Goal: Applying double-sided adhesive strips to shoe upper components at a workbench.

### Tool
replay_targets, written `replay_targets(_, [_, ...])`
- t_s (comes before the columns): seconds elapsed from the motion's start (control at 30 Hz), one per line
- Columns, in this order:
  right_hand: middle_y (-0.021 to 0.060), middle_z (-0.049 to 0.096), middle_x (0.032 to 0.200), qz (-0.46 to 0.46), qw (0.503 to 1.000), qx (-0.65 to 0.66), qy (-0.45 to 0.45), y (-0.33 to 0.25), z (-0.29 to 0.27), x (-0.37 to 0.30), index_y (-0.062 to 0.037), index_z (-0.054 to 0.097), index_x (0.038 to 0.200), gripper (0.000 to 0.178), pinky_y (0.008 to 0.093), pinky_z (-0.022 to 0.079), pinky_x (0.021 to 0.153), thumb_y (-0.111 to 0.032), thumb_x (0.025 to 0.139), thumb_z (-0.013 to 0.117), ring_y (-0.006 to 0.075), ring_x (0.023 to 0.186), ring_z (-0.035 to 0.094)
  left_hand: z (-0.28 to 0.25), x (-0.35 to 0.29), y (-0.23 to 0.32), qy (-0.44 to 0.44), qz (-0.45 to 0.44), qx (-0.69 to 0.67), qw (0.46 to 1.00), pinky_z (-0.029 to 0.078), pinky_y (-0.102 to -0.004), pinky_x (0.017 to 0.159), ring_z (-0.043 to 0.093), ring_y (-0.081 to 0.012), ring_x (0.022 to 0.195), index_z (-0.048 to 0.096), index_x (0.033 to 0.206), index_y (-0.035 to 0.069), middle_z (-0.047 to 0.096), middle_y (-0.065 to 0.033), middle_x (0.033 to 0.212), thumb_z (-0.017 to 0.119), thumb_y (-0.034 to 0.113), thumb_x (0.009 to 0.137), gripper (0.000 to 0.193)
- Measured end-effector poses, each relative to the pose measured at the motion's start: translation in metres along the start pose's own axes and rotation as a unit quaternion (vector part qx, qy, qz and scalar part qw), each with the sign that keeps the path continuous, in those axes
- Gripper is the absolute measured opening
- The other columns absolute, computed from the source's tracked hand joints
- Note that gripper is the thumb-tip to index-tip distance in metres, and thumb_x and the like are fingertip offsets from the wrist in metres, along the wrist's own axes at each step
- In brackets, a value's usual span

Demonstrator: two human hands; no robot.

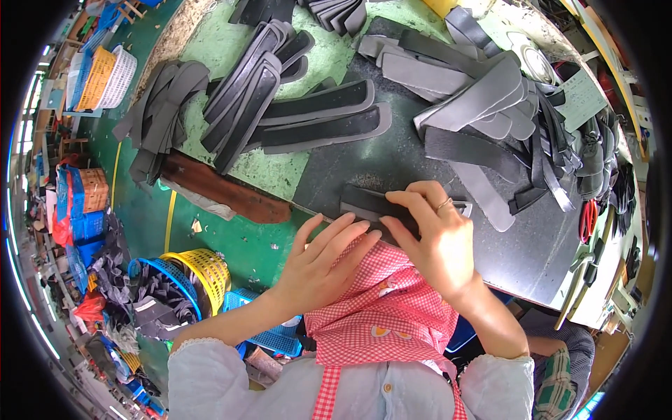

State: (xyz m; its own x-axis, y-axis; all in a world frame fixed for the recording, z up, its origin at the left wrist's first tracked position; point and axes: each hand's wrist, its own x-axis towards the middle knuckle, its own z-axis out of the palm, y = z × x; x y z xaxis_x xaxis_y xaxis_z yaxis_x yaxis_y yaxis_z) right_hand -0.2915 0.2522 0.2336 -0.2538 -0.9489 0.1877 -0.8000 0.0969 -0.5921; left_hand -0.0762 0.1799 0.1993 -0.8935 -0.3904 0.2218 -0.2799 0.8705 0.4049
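Observation:
At the near edge of the dark work table, a black strip (372, 201) lies over a grey strip (357, 211), their edges nearly lined up. My right hand (442, 241), with a ring on one finger, pinches the black strip between thumb and forefinger. That hand covers the right end of the pair. Stretched out and slightly apart, the fingers of my left hand (322, 262) rest with their tips at the near edge of the strips. Beyond my hands lie paired strips (325, 129), black on grey, fanned out on the green part of the table.
Grey and black strips (483, 105) pile up at the right, near red-handled scissors (588, 222). More grey strips (164, 105) hang over the left edge beside a brown piece (224, 189). Below stand a blue basket (183, 280) of scraps and a yellow basket (217, 269).

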Motion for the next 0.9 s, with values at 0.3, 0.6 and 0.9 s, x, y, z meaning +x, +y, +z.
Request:
replay_targets(0.3, [0.0041,0.071,0.092,-0.019,0.992,0.114,0.046,0.016,0.005,-0.004,-0.0086,0.079,0.096,0.021,0.0285,0.053,0.053,-0.004,0.077,0.085,0.0169,0.062,0.067,-0.001,0.0,-0.003,0.01,0.004,0.033,0.999,0.035,-0.0459,0.115,0.051,-0.0159,0.139,0.068,0.138,0.018,0.054,0.0005,0.145,0.068,0.023,0.091,0.047])
replay_targets(0.6, [0.0017,0.068,0.09,0.004,0.997,0.075,0.02,0.007,0.006,0.0,-0.0116,0.08,0.098,0.023,0.03,0.056,0.06,-0.007,0.076,0.085,0.0168,0.07,0.07,-0.003,-0.002,-0.008,-0.003,0.014,0.033,0.999,0.033,-0.048,0.116,0.05,-0.0157,0.141,0.067,0.14,0.019,0.053,0.0007,0.148,0.067,0.02,0.091,0.049])
replay_targets(0.9, [0.0037,0.06,0.098,-0.065,0.998,-0.016,-0.005,0.003,0.001,-0.008,-0.0105,0.077,0.113,0.038,0.0358,0.057,0.066,-0.001,0.076,0.078,0.022,0.081,0.066,-0.009,0.006,-0.001,0.041,-0.006,-0.06,0.997,0.036,-0.0479,0.115,0.051,-0.0215,0.141,0.065,0.141,0.012,0.056,-0.0056,0.145,0.072,0.019,0.087,0.055])
